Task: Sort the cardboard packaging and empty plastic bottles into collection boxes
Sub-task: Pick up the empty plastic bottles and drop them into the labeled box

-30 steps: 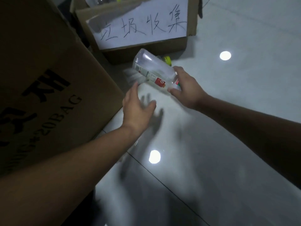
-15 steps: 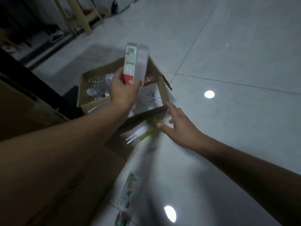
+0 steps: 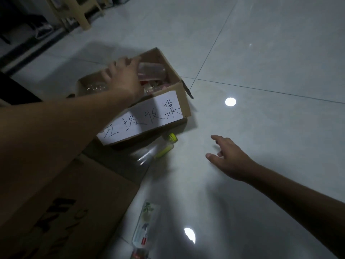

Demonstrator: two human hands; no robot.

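a clear plastic bottle (image 3: 152, 71) lies on its side over the open collection box (image 3: 179, 85), at the tips of the left hand (image 3: 123, 79). its fingers (image 3: 128, 61) curl around the bottle's end; i cannot tell if they really grip it. more empty bottles are in the box below these fingers. a paper label (image 3: 141, 119) with handwriting is on the box front. the right hand (image 3: 226, 157) hangs above the floor (image 3: 261, 53) with fingers (image 3: 217, 138) spread, holding nothing. left of these fingers, a bottle with yellow cap (image 3: 158, 149) lies on the floor beside the box. another bottle (image 3: 144, 225) lies nearer the person, just beside a big carton (image 3: 65, 202).
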